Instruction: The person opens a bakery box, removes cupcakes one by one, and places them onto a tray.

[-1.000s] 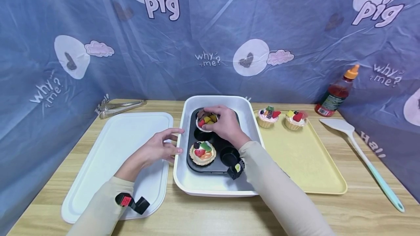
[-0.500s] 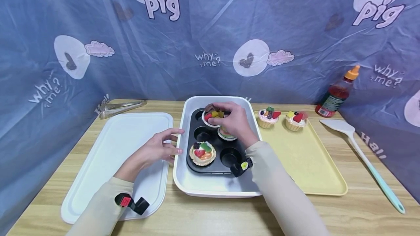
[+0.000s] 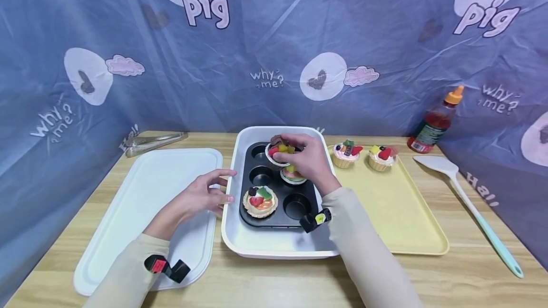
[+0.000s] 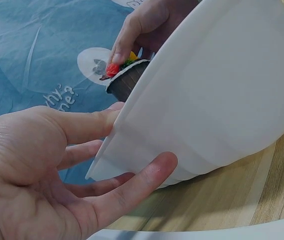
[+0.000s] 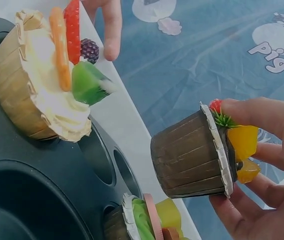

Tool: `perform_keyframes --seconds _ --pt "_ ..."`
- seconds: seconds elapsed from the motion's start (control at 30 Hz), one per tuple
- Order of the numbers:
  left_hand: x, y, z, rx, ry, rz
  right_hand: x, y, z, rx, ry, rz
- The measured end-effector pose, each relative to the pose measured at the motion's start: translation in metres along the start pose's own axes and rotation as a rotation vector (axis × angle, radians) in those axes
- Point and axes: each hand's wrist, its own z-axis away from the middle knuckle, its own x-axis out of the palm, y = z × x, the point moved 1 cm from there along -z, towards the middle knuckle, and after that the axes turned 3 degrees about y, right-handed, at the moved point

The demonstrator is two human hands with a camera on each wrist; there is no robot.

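A: Where is the dark-cupped cupcake (image 3: 278,155) held?

B: Over the far end of the black muffin pan (image 3: 280,191), inside the white bin (image 3: 274,245). Its top is pinched between thumb and fingers by the right hand (image 3: 311,158).

A: Is it lifted clear?

B: That is hard to judge from the head view; in the right wrist view its ribbed brown side is bared and a gap is shown below.

A: What is carried by the pan?

B: A pale tart (image 3: 260,203) in the near left cup and a green-cream cupcake (image 3: 293,177) in the middle right one, its pink slice shown plainly only in the right wrist view.

A: And the left hand (image 3: 199,196)?

B: It is loosely spread at the bin's left edge, with nothing gripped. In the left wrist view a fingertip is seen outside the wall; whether it is pressed there cannot be told.

A: Farther out?

B: Two small cupcakes (image 3: 347,155) are set along the yellow tray's (image 3: 406,208) far edge.
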Motion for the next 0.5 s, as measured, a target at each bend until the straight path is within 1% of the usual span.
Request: perform_keyframes --seconds 0.07,0.27,0.5 --pt "0.0001 -0.0001 0.0002 0.003 -0.003 0.003 -0.001 -0.0002 0.0007 0.007 0.003 -0.013" --pt "0.0 -0.0011 0.0007 0.007 -0.007 0.001 -0.0038 0.0013 0.0028 0.005 0.018 0.0" --pt "0.0009 0.0016 0.0017 0.017 -0.01 -0.01 -0.0091 0.0003 0.0074 -0.015 0.063 -0.032"
